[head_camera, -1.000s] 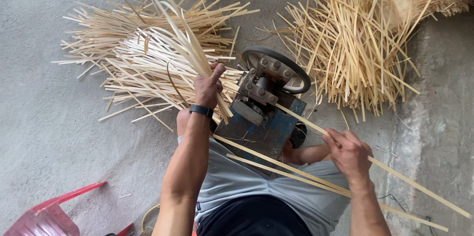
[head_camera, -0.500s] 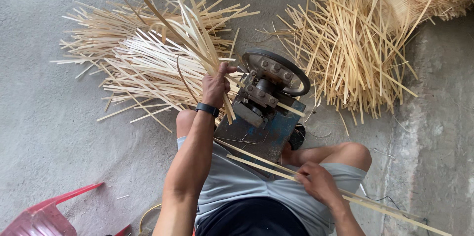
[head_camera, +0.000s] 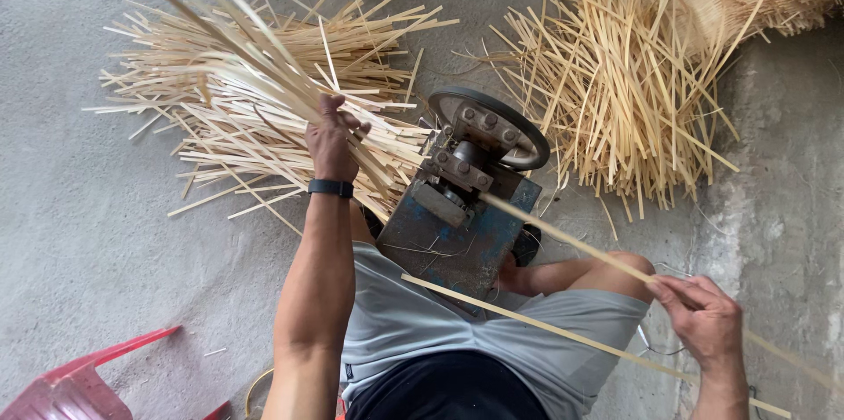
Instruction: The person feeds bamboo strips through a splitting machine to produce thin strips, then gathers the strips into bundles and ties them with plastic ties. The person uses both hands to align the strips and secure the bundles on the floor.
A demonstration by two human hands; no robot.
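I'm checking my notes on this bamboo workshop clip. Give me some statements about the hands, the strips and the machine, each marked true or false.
1. The left hand grips a bundle of pale split bamboo strips. True.
2. The right hand rests on the machine's dark round wheel. False: it pinches a long thin bamboo strip that runs from the blue metal machine.
3. A black band is on the left wrist. True.
4. A green plastic stool stands at lower left. False: the plastic seat there is red.

Left hand raised, fist closed, arm extended, right hand low, fingers pinched
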